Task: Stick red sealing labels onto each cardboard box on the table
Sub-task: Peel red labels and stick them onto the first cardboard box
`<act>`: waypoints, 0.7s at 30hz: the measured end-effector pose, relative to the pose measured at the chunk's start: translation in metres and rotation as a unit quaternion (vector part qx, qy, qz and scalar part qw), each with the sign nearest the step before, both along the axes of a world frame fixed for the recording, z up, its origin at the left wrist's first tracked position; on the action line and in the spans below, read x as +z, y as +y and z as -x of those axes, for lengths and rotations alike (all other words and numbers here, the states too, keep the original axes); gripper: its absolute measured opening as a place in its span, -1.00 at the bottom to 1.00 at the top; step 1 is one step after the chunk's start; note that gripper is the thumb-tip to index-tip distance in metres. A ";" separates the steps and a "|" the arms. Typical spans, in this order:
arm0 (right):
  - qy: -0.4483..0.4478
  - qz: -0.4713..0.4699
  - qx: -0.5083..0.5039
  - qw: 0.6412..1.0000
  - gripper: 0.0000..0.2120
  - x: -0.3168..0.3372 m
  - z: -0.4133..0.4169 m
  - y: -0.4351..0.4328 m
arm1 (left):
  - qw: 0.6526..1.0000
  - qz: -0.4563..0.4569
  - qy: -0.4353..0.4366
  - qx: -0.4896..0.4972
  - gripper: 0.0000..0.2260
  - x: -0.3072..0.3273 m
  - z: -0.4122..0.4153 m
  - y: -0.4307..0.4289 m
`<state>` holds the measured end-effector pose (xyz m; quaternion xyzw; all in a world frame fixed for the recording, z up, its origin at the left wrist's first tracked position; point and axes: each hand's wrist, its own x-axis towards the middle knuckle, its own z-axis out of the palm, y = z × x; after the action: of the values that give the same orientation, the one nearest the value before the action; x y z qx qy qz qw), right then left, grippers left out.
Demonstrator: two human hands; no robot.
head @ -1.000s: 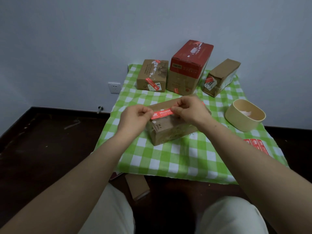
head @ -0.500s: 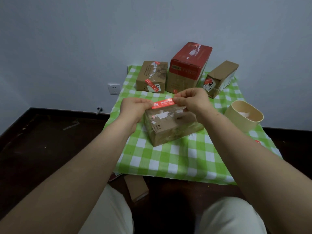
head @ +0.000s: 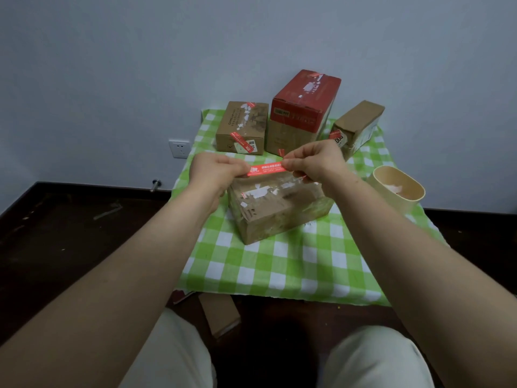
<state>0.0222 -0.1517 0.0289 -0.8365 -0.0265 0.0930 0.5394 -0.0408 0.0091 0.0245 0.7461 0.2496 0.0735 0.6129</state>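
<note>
We see the left hand (head: 212,172) and the right hand (head: 313,161) each pinching one end of a red sealing label (head: 265,168), which is stretched flat between them. Just below the grip, a worn cardboard box (head: 279,208) sits on the green checked cloth (head: 279,264). Beyond the hands stand a brown box (head: 242,127), a tall red-topped box (head: 302,110) and a tilted box (head: 356,124), each with red labels on it. To the right of the grip is a beige oval container (head: 397,189).
</note>
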 end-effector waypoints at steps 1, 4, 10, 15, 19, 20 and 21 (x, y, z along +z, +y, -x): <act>0.007 0.009 0.004 1.000 -0.94 -0.003 0.000 0.003 | 1.000 -0.005 0.011 0.005 -0.90 -0.003 0.002 0.002; 0.026 0.036 0.016 0.999 -0.93 -0.013 -0.001 0.010 | 0.999 -0.019 0.028 0.003 -0.86 -0.012 0.003 0.007; 0.037 0.089 0.034 0.995 -0.91 -0.030 -0.002 0.016 | 0.998 -0.042 0.040 -0.002 -0.95 -0.035 0.005 0.011; 0.019 0.103 0.040 0.994 -0.90 -0.037 -0.004 0.019 | 0.996 -0.084 0.037 0.012 -0.89 -0.045 0.005 0.012; 0.003 0.112 0.045 0.993 -0.90 -0.039 -0.004 0.019 | 0.992 -0.124 0.027 0.017 -0.95 -0.049 0.005 0.013; -0.003 0.115 0.044 0.992 -0.90 -0.041 -0.004 0.019 | 0.991 -0.134 0.025 0.018 -0.95 -0.049 0.005 0.013; -0.011 0.119 0.041 0.992 -0.90 -0.043 -0.004 0.020 | 0.989 -0.144 0.024 0.019 -0.95 -0.049 0.005 0.013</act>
<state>0.0266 -0.1320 -0.0139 -0.8938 -0.0559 0.1085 0.4315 -0.0458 0.0219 -0.0247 0.8234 0.2653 0.1021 0.4912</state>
